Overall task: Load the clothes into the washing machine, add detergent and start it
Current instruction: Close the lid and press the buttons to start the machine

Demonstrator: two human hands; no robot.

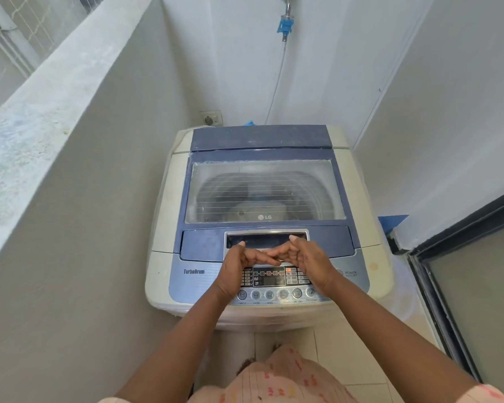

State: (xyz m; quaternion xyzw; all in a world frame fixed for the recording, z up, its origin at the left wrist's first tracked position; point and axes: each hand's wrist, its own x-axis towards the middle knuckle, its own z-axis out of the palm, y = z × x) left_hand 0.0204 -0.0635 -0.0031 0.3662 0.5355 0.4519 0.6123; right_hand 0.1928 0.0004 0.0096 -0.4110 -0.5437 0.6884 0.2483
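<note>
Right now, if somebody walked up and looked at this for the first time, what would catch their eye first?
Most likely the two hands, the left hand and right hand, meeting fingertip to fingertip over the control panel at the front of the washing machine. Behind them, the closed see-through lid shows the drum below. Higher up, a bright blue tap fitting stands out on the pale wall.

There is one washing machine [262, 216] with one closed lid [264, 190], two hands, one wall socket [211, 118], and one blue tap fitting [285, 26].
</note>
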